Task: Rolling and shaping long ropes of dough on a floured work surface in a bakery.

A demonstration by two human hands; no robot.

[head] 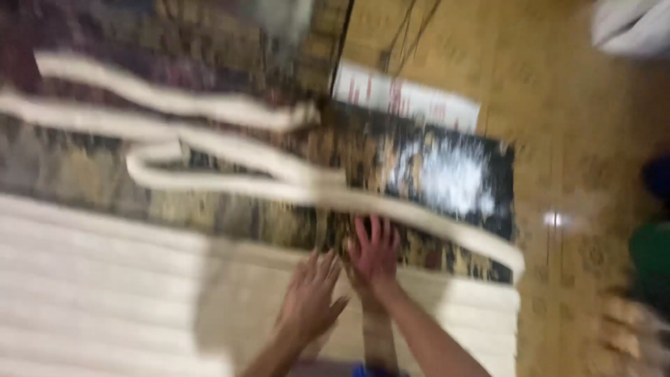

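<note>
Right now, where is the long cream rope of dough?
In the head view, the long cream rope of dough lies looped across the dark patterned board, just above the right hand and left hand.

head view: worn on the person's head | faces down, close over both hands | motion-blurred | single view, no overlap

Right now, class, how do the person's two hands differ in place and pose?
The left hand lies lower, on the cream ribbed cloth; the right hand reaches further up, onto the dark patterned mat by the pale strip. The left hand's fingers lean rightward toward the other hand; the right hand's fingers point straight up the picture. Both are bare, flat, fingers spread, and close together.
</note>
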